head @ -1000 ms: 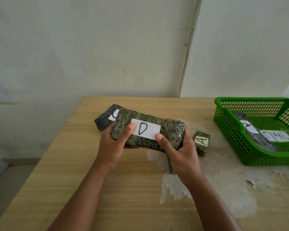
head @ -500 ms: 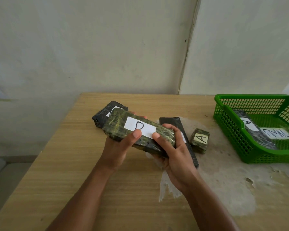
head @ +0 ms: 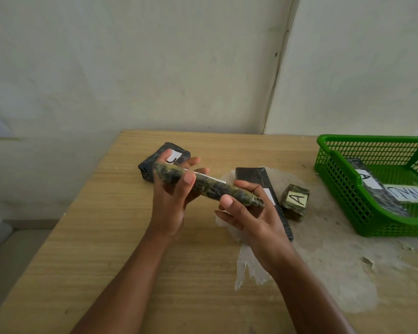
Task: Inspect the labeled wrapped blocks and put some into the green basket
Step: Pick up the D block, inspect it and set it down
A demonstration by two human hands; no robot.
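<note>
Both hands hold a flat green-wrapped block [head: 210, 186] above the table, tipped so its narrow edge faces me and its white label shows only as a thin strip. My left hand [head: 173, 201] grips its left end, thumb in front and fingers behind. My right hand [head: 249, 213] grips its right end from below. A small block labeled A [head: 295, 200] lies on the table to the right. A long dark block [head: 263, 186] lies under my right hand. Another dark labeled block [head: 152, 162] sits behind my left hand. The green basket [head: 343, 196] at the right holds a labeled block [head: 372, 186].
The wooden table [head: 130, 249] has a pale peeled patch [head: 336, 261] on its right half. Its left edge drops to the floor. A white paper label [head: 407, 192] lies inside the basket. Walls stand close behind the table.
The block labeled D was facing me flat; both hands have rotated it so the label turns upward and away, leaving the edge toward me. The long dark block underneath came into view.
</note>
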